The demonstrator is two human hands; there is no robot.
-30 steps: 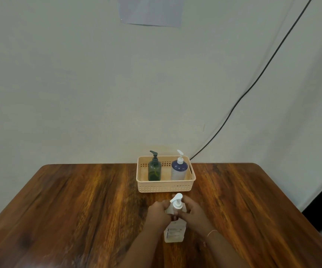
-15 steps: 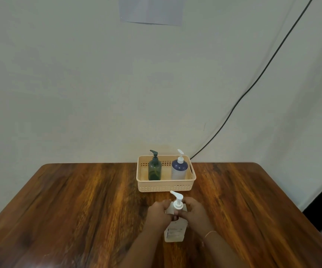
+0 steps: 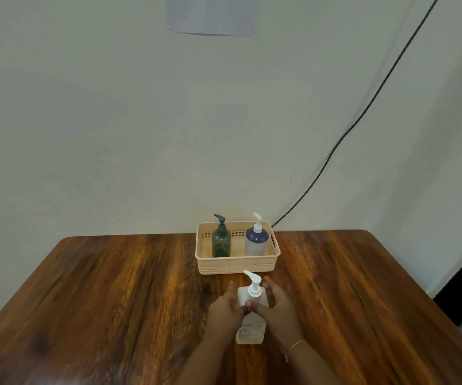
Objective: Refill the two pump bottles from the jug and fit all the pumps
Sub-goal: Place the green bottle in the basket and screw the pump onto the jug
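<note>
A clear white pump bottle [image 3: 249, 330] stands upright on the wooden table [image 3: 113, 301], with its white pump head [image 3: 252, 283] on top. My left hand [image 3: 225, 309] wraps its left side and my right hand [image 3: 275, 307] its right side; the thumbs meet at the front. Behind it, a beige basket [image 3: 236, 266] holds a dark green pump bottle [image 3: 221, 241] on the left and a blue-and-white pump bottle [image 3: 256, 240] on the right, both with pumps fitted. No jug is in view.
The basket sits at the table's far edge against a pale wall. A black cable [image 3: 363, 112] runs down the wall to behind the basket. A thin bangle [image 3: 296, 344] is on my right wrist.
The pump nozzle has turned from pointing right-forward to pointing left and away. My fingers have shifted from the pump collar down onto the bottle's shoulders.
</note>
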